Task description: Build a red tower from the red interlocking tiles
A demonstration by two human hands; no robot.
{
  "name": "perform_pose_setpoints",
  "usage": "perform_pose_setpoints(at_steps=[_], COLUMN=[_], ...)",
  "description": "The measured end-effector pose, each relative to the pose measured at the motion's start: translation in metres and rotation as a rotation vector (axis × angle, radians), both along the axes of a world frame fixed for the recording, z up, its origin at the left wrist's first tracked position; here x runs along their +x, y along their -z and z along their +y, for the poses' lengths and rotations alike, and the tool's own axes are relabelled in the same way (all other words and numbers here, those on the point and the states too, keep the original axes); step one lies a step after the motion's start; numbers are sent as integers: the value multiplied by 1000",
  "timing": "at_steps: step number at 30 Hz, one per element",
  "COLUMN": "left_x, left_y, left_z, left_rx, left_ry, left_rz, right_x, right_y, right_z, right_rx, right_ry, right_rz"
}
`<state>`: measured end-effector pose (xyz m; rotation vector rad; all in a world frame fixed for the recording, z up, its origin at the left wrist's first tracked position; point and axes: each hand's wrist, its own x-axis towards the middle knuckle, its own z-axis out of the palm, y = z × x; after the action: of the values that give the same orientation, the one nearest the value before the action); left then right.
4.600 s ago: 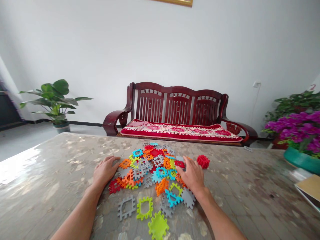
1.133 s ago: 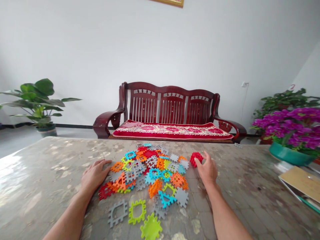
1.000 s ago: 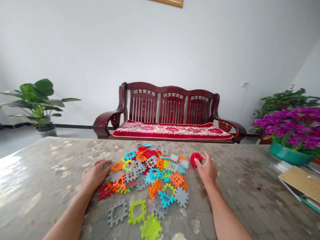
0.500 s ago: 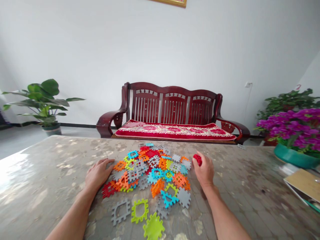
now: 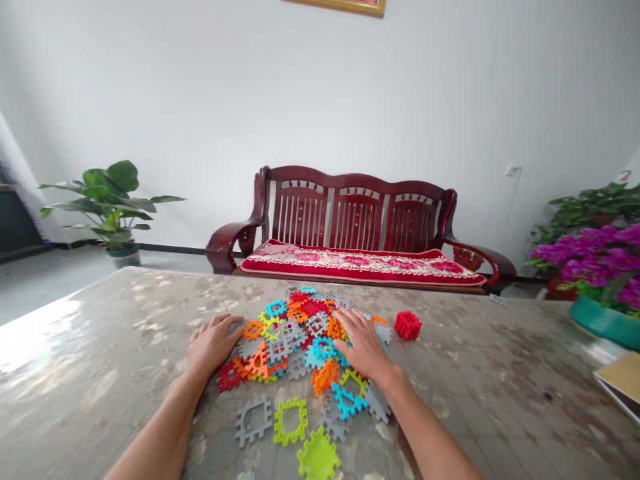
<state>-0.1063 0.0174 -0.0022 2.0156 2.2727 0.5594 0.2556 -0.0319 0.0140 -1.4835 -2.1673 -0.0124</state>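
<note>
A pile of flat plastic interlocking tiles [image 5: 297, 365] in grey, orange, blue, green and red spreads over the middle of the table. My left hand [image 5: 214, 343] rests flat at the pile's left edge, fingers stretched out and holding nothing. Over the right part of the pile lies my right hand [image 5: 364, 343], fingers apart, hiding some tiles under it. A red cube [image 5: 408, 325] built of such tiles stands on the table to the right of that hand. Nearer to me lie a grey frame tile [image 5: 254, 420], a green frame tile [image 5: 291, 421] and a solid green tile [image 5: 319, 455].
The table [image 5: 125, 373] has a glossy patterned cover. At its right side are a teal pot [image 5: 603, 321] of purple flowers and a cardboard-coloured box [image 5: 623, 377]. Behind stands a wooden bench [image 5: 355, 217] with a red cushion. A potted plant [image 5: 123, 257] is at the left.
My right hand has let go of the red cube, which now stands on the table, and has moved left over the pile. My left hand stays by the pile. The view has turned slightly left.
</note>
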Motion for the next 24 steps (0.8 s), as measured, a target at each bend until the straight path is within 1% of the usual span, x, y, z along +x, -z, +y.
perform_pose_setpoints(at_steps=[2, 4, 11, 13, 15, 17, 20, 22, 24], left_x=[1, 3, 4, 4, 4, 4, 4, 4, 4], left_y=[-2, -3, -3, -2, -2, -2, -2, -2, -1], left_z=[-1, -2, -4, -4, -3, -3, -3, -3, -3], left_rx=[-8, -15, -6, 2, -2, -10, -10, -5, -4], left_ry=[-1, -4, 2, 7, 9, 8, 7, 8, 11], left_rz=[1, 4, 4, 8, 14, 15, 10, 10, 13], right_x=[-2, -1, 14, 12, 5, -6, -21, -28, -30], right_y=[0, -1, -5, -8, -12, -16, -16, -14, -12], right_z=[-1, -3, -12, -14, -18, -23, -27, -29, -28], right_rx=[-24, -28, 31, 53, 58, 33, -27, -36, -13], right_ry=[-36, -32, 127, 126, 39, -92, -242, -279, -276], right_rz=[-34, -34, -20, 29, 111, 171, 167, 123, 71])
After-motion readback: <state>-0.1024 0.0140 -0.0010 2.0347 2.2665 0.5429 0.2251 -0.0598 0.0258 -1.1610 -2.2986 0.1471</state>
